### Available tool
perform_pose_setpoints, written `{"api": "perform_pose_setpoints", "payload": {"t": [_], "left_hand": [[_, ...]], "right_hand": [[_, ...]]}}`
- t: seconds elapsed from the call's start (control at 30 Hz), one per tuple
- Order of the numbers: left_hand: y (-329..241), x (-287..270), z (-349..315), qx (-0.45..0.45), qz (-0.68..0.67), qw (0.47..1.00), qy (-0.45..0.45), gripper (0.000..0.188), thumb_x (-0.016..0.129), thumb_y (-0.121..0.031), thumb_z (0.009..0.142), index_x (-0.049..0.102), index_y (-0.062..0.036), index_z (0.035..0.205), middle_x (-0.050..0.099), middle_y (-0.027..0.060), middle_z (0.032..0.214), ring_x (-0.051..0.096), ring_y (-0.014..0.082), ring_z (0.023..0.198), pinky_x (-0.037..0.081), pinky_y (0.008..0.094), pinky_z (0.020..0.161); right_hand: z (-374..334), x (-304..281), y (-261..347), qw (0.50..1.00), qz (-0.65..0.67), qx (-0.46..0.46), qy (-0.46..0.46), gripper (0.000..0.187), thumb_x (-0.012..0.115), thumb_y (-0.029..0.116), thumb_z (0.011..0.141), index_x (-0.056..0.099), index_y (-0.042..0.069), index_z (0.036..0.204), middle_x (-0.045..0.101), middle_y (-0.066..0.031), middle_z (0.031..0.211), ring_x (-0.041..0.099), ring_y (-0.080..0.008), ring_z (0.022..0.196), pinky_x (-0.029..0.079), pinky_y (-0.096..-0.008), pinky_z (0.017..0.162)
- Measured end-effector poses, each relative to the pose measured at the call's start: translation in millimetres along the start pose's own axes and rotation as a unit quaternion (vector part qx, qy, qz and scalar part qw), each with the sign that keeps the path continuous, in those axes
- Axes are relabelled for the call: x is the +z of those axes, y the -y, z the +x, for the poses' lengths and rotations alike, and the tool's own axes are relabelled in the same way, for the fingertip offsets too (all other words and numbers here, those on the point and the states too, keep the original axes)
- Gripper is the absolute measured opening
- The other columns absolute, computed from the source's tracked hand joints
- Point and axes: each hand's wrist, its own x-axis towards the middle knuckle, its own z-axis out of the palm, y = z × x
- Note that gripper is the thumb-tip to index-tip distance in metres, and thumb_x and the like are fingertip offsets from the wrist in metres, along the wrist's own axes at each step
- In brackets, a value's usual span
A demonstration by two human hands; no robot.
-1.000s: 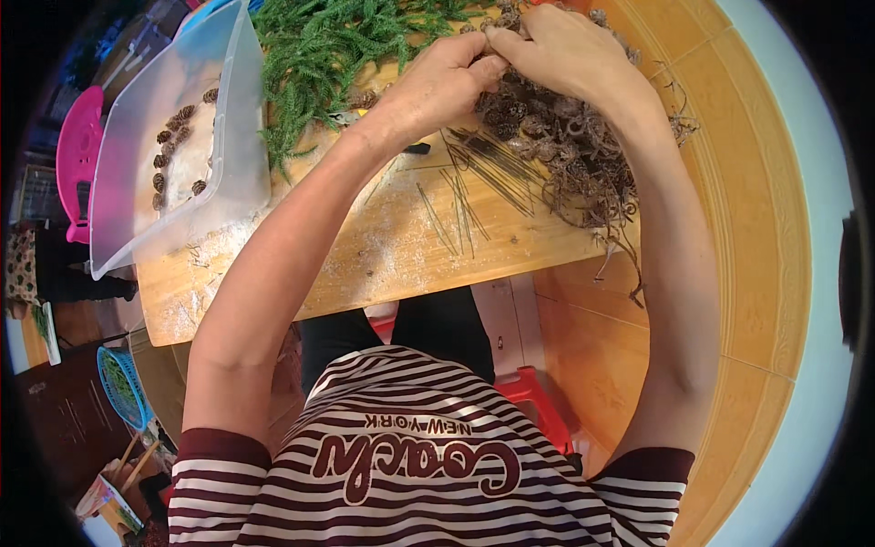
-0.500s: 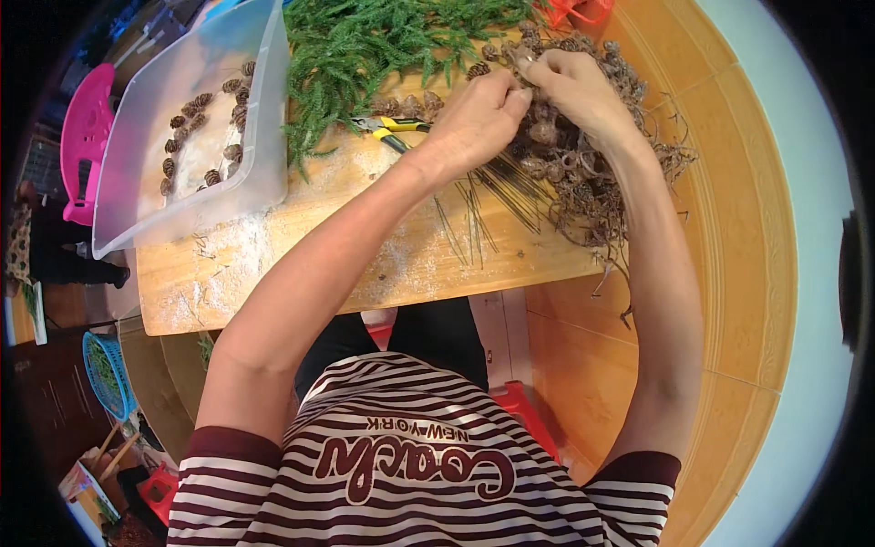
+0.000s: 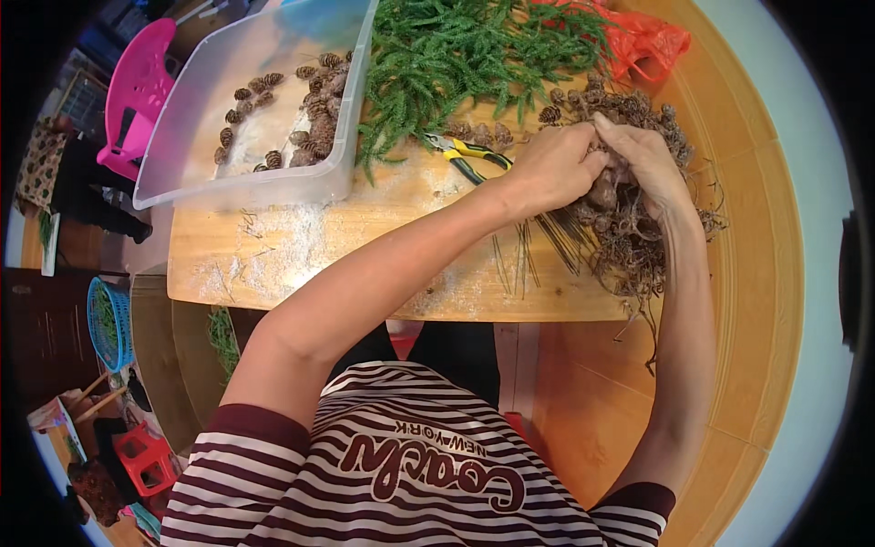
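Both my hands meet over a heap of brown pinecones on thin curly stems at the table's right end. My left hand is closed, thumb against curled fingers, and what it pinches is hidden. My right hand bends over the heap with thumb and fingers pinched together close to the left fingertips. Brown cones show just under and between the hands. From beneath my left hand a bundle of thin dark straight stems fans toward the table's front edge. Yellow-and-black pliers lie left of that hand, jaws apart.
A clear plastic bin with loose pinecones stands on the wooden table at the left. Green artificial sprigs are piled at the back, beside a red plastic bag. A tiled wall borders the right. Another person stands far left.
The view has shifted, so the table and bin appear farther right. My hands stay together over the pinecone heap, and their fingers have shifted slightly.
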Motion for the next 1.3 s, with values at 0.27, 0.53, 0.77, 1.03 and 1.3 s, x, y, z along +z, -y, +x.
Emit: {"api": "perform_pose_setpoints", "payload": {"t": [0.27,0.53,0.77,1.03,1.3], "left_hand": [[6,8,-4,0.053,-0.04,0.997,-0.029,0.029,0.057,-0.024,0.086,0.058,0.004,0.095,0.056,0.0153,0.068,0.053,0.0233,0.062,0.041,0.0379,0.059],[10,7,-7,0.036,-0.073,0.995,-0.065,0.031,0.056,-0.024,0.085,0.058,0.0044,0.097,0.063,0.0232,0.084,0.061,0.0372,0.083,0.046,0.0448,0.073],[13,15,-11,0.025,-0.062,0.997,-0.039,0.027,0.059,-0.022,0.089,0.059,0.0007,0.103,0.061,0.0068,0.082,0.055,0.0145,0.073,0.046,0.0311,0.069],[18,12,-11,-0.03,-0.138,0.99,-0.017,0.032,0.062,-0.025,0.083,0.061,0.0039,0.097,0.06,0.0121,0.068,0.057,0.0204,0.065,0.045,0.0351,0.062],[26,14,-15,-0.01,-0.147,0.989,0.012,0.032,0.06,-0.027,0.084,0.063,0.0044,0.092,0.056,0.0095,0.064,0.054,0.0168,0.061,0.043,0.0334,0.059]], "right_hand": [[7,-7,-11,0.996,0.028,-0.056,0.058,0.03,0.062,0.033,0.087,0.066,0.004,0.088,0.06,0.0022,0.074,0.052,-0.0061,0.073,0.039,-0.0227,0.071],[-4,7,5,0.996,-0.059,-0.055,0.034,0.028,0.065,0.032,0.085,0.065,0.004,0.085,0.058,0.003,0.071,0.049,-0.0057,0.064,0.039,-0.0216,0.062],[-4,9,-1,0.996,0.063,-0.049,0.035,0.026,0.064,0.03,0.086,0.064,0.006,0.077,0.052,0.0039,0.064,0.043,-0.0047,0.059,0.032,-0.0201,0.053],[-10,6,1,0.998,0.025,-0.04,0.043,0.025,0.063,0.026,0.086,0.059,0.007,0.071,0.052,0.0036,0.064,0.044,-0.0041,0.059,0.032,-0.0206,0.053],[-7,7,-8,0.993,0.08,-0.031,0.087,0.022,0.063,0.022,0.086,0.057,0.005,0.072,0.057,0.0014,0.068,0.05,-0.0043,0.063,0.04,-0.0205,0.057]]}}
